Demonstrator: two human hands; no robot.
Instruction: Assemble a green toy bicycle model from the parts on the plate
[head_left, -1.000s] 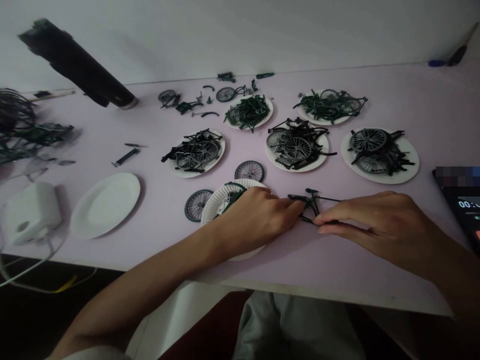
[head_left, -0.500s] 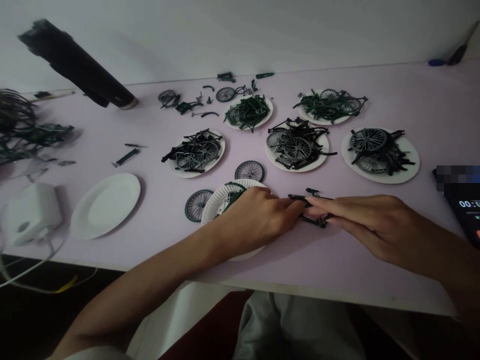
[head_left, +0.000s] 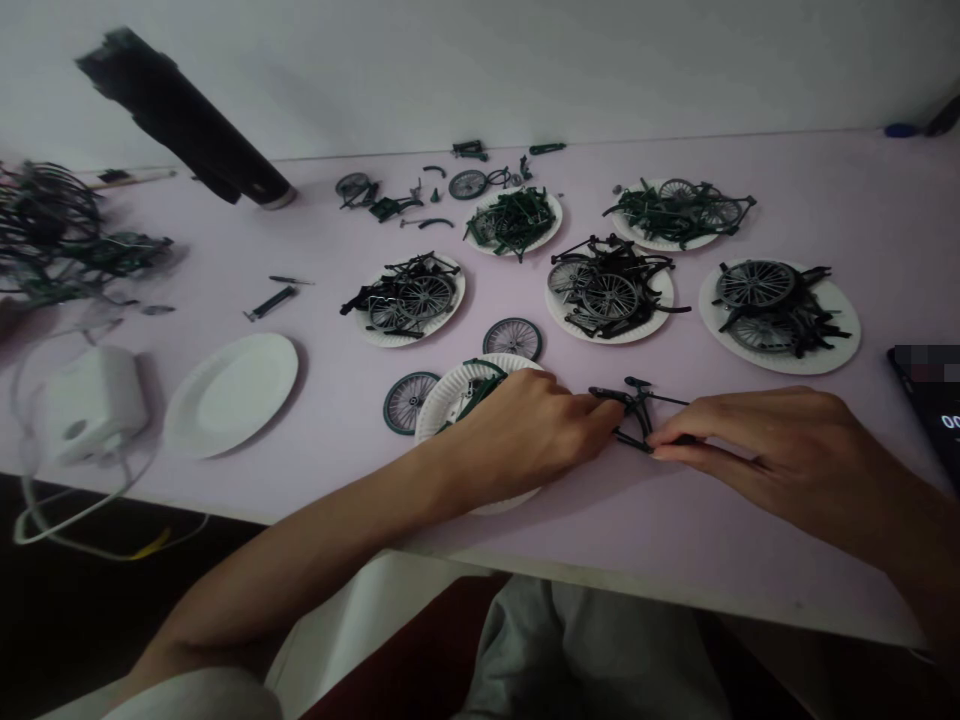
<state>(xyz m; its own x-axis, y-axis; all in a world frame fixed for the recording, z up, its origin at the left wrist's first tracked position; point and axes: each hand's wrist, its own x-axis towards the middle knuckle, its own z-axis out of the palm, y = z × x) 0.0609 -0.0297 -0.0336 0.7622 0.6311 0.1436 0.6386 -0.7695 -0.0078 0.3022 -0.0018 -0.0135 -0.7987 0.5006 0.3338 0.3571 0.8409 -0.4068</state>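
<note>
A small dark model bicycle frame [head_left: 638,412] is held between my two hands over the table's front part. My left hand [head_left: 559,425] is closed on its left end, fingers curled and partly hidden. With thumb and fingertips, my right hand [head_left: 750,440] pinches the frame's lower right part. Beneath my left forearm is a white paper plate [head_left: 439,400] bearing green parts. Beside that plate lie a spoked toy wheel [head_left: 409,402] and a second wheel [head_left: 512,341].
Several paper plates piled with bicycle parts stand behind, among them the right plate [head_left: 844,350]. At left are a bare plate [head_left: 232,395], a white adapter [head_left: 94,405] with cables, and tangled parts [head_left: 52,235]. A black cylinder [head_left: 187,120] leans at the back; a phone [head_left: 926,410] lies right.
My right hand has shifted from the frame's middle to its lower right, uncovering more of it. My left hand keeps its grip. The view has swung slightly.
</note>
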